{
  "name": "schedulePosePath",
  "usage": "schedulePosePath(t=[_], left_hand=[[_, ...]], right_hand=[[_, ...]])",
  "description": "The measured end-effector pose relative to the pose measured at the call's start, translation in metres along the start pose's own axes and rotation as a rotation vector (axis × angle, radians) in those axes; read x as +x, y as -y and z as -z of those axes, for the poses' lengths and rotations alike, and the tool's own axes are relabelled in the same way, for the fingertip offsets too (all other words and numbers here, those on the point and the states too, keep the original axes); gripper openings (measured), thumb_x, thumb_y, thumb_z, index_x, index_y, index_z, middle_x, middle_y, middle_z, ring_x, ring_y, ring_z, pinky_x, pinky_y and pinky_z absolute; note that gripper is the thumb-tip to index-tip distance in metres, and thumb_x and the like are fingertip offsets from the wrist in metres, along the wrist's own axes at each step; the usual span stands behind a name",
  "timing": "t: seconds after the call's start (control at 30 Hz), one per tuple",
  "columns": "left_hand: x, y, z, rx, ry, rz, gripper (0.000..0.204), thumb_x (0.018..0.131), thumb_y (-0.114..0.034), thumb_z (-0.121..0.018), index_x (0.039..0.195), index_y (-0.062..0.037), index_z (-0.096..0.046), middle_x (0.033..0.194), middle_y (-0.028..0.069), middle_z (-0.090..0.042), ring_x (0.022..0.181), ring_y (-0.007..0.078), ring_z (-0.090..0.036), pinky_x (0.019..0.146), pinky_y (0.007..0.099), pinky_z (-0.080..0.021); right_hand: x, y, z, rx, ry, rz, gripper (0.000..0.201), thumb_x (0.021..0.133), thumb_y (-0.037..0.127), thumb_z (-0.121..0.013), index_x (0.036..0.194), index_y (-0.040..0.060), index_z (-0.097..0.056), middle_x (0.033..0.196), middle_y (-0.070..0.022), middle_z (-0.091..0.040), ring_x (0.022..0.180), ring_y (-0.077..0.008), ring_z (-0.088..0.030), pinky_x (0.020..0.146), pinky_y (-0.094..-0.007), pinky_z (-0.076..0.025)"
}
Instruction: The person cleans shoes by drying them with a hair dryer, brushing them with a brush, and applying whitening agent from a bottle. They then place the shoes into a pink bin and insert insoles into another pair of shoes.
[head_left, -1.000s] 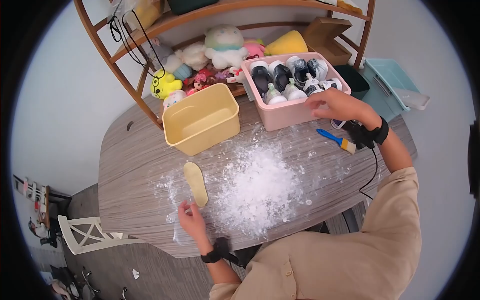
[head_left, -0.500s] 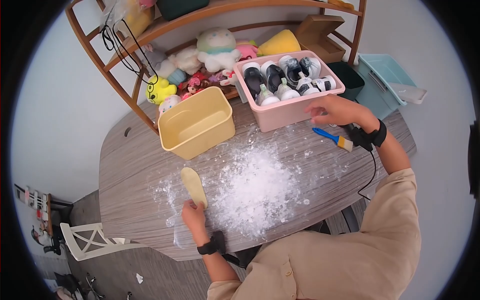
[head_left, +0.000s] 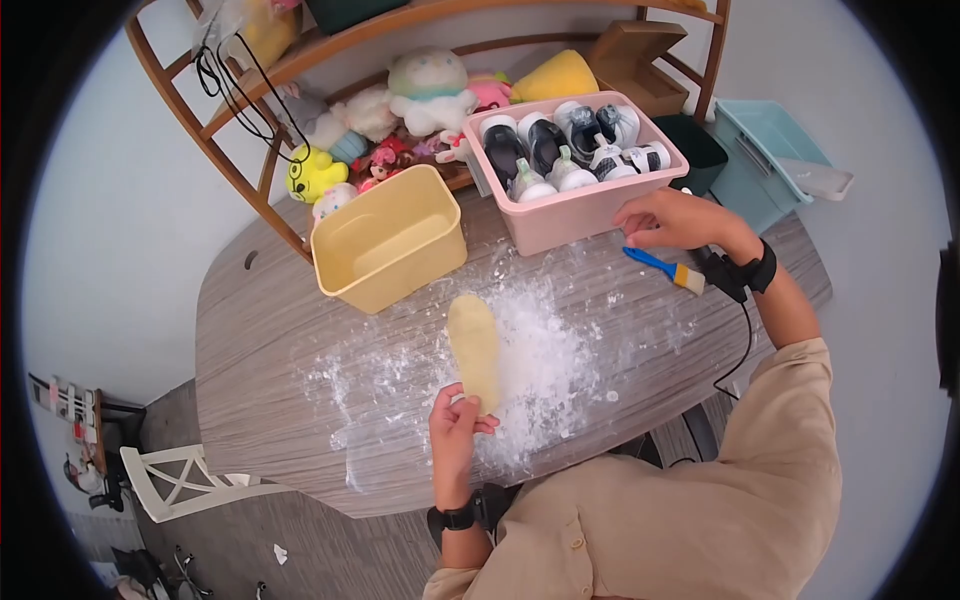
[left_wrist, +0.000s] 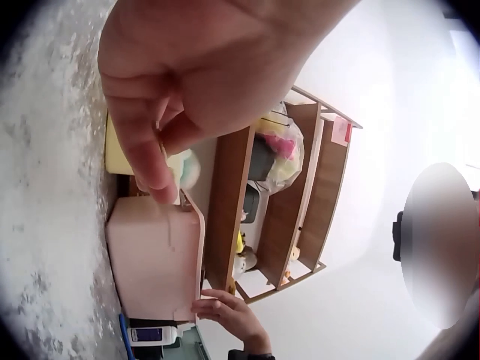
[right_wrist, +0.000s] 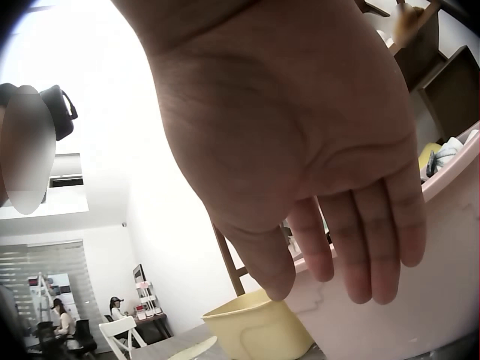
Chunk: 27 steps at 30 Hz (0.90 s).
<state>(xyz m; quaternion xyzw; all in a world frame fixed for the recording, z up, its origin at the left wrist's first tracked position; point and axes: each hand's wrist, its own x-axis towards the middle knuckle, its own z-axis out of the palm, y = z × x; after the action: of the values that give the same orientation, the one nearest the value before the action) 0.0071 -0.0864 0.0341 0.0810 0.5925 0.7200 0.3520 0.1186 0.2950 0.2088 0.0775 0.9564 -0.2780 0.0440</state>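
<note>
In the head view my left hand (head_left: pixel 456 430) pinches the heel end of a pale yellow insole (head_left: pixel 473 345) between thumb and fingers. Held out over the left part of a pile of white powder (head_left: pixel 550 360), the insole points away from me. My right hand (head_left: pixel 675 220) is beside the front right of a pink bin (head_left: pixel 555 228), fingers loosely bent. Its palm and relaxed fingers show in the right wrist view, with nothing held. Several white and black shoes (head_left: pixel 545 145) fill the pink bin. A blue-handled brush (head_left: pixel 662 267) lies below the right hand.
A yellow bin (head_left: pixel 415 262) stands left of the pink one on the wooden table (head_left: pixel 260 350). Behind them is a shelf with plush toys (head_left: pixel 430 90). A teal bin (head_left: pixel 765 150) stands at the far right. A white bottle (left_wrist: pixel 150 334) shows in the left wrist view.
My left hand reached the insole, took hold of its near end and carried it rightward from the bare table to over the powder. My right hand has stayed by the pink bin.
</note>
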Motion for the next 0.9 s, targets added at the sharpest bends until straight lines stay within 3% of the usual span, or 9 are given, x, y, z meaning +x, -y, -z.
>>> schedulePosePath(t=[0.53,0.8,0.9], left_hand=[[-0.004,0.01,-0.002,0.014,0.022,0.043,0.02,0.093,-0.007,-0.053,0.111,0.0015,-0.05,0.078,0.012,-0.066,0.061,0.0173,-0.065,0.054,0.0255,-0.052],[0.004,0.046,0.01,0.036,0.028,0.136,0.022,0.094,-0.009,-0.052,0.112,0.0019,-0.047,0.082,0.0135,-0.066,0.063,0.0181,-0.066,0.056,0.0256,-0.052],[0.005,0.053,0.012,0.048,0.003,0.166,0.023,0.094,-0.01,-0.053,0.113,0.0019,-0.046,0.083,0.014,-0.066,0.064,0.0183,-0.066,0.056,0.0255,-0.052]], right_hand=[[0.002,0.004,0.002,-0.018,0.027,-0.011,0.033,0.083,0.018,-0.065,0.111,-0.001,-0.061,0.089,-0.0119,-0.069,0.081,-0.02,-0.065,0.075,-0.0299,-0.051],[0.044,-0.001,0.064,-0.269,-0.152,0.022,0.034,0.083,0.024,-0.066,0.109,0.0017,-0.063,0.091,-0.0148,-0.068,0.084,-0.0255,-0.066,0.076,-0.0337,-0.051],[0.069,0.002,0.093,-0.453,-0.223,-0.046,0.032,0.081,0.016,-0.065,0.108,0.0,-0.064,0.098,-0.0183,-0.068,0.087,-0.028,-0.067,0.078,-0.0346,-0.051]])
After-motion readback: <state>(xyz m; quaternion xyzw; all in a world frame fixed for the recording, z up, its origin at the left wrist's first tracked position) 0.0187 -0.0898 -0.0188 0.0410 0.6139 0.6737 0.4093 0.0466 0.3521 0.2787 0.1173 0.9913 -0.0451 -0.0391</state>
